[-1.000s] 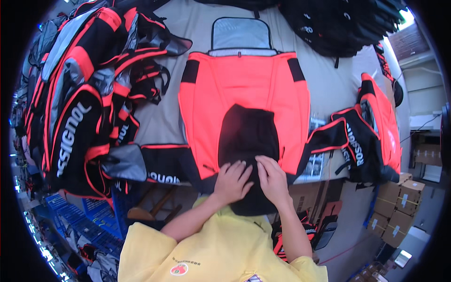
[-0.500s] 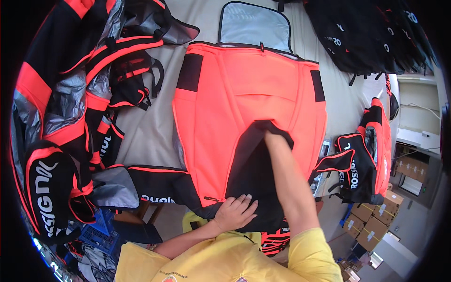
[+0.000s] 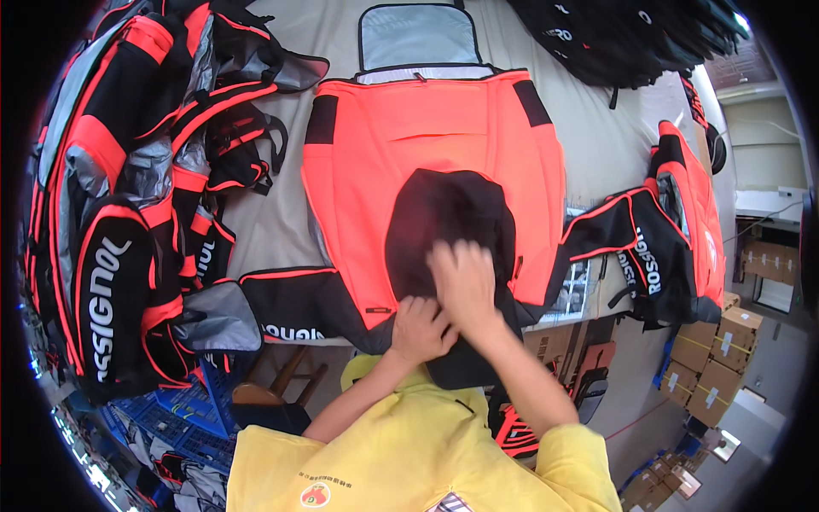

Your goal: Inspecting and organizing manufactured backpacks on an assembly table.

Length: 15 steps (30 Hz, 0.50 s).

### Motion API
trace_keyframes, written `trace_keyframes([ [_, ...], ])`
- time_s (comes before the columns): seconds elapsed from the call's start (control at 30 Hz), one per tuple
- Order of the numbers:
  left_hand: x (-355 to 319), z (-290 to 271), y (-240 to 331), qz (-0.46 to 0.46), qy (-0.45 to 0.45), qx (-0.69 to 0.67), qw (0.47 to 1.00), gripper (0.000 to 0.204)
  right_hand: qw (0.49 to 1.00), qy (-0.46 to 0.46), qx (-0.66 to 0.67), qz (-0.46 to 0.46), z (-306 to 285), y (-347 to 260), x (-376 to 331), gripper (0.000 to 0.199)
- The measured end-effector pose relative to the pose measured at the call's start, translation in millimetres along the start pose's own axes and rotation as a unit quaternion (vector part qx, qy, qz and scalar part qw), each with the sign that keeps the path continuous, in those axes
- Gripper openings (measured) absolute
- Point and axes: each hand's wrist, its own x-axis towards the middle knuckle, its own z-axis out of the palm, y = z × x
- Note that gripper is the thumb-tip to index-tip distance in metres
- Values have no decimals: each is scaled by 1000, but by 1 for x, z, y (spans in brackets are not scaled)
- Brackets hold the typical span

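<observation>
A large bright orange and black backpack lies spread on the table in front of me, its grey-lined flap folded out at the far end. On its near part a rounded black fabric panel stands out and hangs over the table edge toward me. My left hand has its fingers curled on the panel's near left side, gripping the black fabric. Just above and to the right, my right hand is over the same panel, its fingers smeared by motion. Whether it grips the fabric does not show.
Several orange, black and silver bags are piled on the left. Black bags lie at the far right, and another orange and black bag stands at the right edge. Below are a wooden stool, blue crates and cardboard boxes.
My right hand has come out from inside the black opening and moved down and left, near my left hand. The black panel has turned outward into a rounded shape. The view has shifted.
</observation>
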Motion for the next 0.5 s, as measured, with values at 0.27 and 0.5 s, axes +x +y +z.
trace_keyframes([
  [0.27, -21, 44, -11, 24, -40, -9, 999, 37, 993, -94, 13, 77, -84, -45, -167, 19],
  [0.5, -16, 20, 19, -63, -118, -11, 991, 45, 982, -157, -59, 86, -75, -13, -124, 14],
])
